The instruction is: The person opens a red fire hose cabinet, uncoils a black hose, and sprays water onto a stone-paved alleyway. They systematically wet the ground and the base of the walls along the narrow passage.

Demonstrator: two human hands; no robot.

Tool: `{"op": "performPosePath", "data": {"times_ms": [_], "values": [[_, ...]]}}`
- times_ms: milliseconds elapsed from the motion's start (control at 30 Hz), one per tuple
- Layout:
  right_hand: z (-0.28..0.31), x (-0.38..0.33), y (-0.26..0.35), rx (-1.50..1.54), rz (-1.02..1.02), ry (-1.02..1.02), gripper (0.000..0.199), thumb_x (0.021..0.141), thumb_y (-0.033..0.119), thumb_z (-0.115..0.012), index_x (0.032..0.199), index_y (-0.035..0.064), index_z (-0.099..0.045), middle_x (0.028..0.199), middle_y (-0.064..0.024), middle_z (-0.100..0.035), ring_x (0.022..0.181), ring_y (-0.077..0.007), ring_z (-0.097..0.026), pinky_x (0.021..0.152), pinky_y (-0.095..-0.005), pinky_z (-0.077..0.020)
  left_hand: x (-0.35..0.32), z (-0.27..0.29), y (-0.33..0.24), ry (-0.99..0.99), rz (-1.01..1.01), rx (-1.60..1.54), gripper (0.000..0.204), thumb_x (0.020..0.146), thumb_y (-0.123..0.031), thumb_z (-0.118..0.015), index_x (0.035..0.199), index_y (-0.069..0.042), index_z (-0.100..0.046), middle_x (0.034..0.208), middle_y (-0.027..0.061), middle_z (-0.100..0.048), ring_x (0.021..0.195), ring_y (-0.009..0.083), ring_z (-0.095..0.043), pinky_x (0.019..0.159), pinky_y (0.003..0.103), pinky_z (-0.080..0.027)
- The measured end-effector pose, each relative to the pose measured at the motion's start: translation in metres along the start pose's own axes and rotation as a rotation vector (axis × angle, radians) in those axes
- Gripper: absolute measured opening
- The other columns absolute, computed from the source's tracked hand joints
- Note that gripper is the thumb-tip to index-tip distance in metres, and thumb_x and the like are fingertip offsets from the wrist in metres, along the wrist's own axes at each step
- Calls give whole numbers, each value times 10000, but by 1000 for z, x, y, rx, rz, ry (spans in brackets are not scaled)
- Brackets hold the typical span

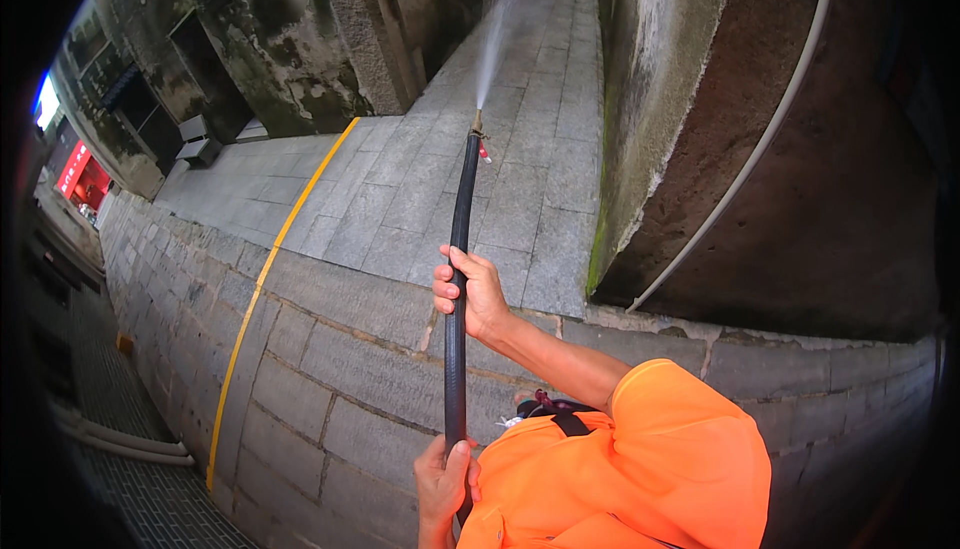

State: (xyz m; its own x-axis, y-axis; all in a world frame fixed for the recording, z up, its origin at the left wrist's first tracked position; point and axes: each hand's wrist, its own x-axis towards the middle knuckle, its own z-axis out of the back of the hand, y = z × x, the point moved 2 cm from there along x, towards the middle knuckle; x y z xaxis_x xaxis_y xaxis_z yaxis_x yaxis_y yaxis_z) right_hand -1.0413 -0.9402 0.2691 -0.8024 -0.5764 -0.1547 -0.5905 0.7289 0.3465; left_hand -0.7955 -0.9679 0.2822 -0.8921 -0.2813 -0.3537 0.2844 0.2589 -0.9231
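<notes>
A long black hose with a brass nozzle points away from me over grey stone paving. A thin jet of water leaves the nozzle toward the far end of the alley. My right hand, on a bare forearm coming out of an orange sleeve, is wrapped around the hose at mid-length. My left hand grips the hose's near end at the bottom edge. A small red part sits just behind the nozzle.
A yellow painted line runs along the paving. Mossy dark walls stand on the left, and a stained wall with a white pipe stands on the right. Pale pipes lie at the lower left.
</notes>
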Motion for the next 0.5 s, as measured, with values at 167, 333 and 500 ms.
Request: {"op": "performPosePath", "data": {"times_ms": [167, 333, 500], "values": [[-4, 1, 0, 0, 11, 17, 187, 926, 212, -488, 1032, 68, -436, 710, -27, -461, 500, -93, -406, 404, -263, -348, 0, 1, -3, -1, -4, -17, 189, 925, -161, -465, 893, 11, -536, 499, 53, -481, 329, 118, -449, 328, 239, -376], [-1, 5, -2, 17, -3, 27, 143, 906, 213, -514, 946, 97, -440, 707, -44, -480, 503, -113, -431, 401, -284, -365, 1, 3, -2, 2, -12, -13, 191, 925, -162, -464, 890, 12, -536, 496, 54, -479, 329, 120, -449, 326, 242, -373], [-4, 5, -2, 12, -4, 24, 143, 909, 206, -508, 904, 93, -420, 708, -44, -479, 502, -111, -431, 400, -282, -366, 2, 3, -4, 2, -11, -12, 196, 924, -165, -467, 888, 14, -538, 496, 57, -480, 329, 123, -450, 324, 245, -370]]}}
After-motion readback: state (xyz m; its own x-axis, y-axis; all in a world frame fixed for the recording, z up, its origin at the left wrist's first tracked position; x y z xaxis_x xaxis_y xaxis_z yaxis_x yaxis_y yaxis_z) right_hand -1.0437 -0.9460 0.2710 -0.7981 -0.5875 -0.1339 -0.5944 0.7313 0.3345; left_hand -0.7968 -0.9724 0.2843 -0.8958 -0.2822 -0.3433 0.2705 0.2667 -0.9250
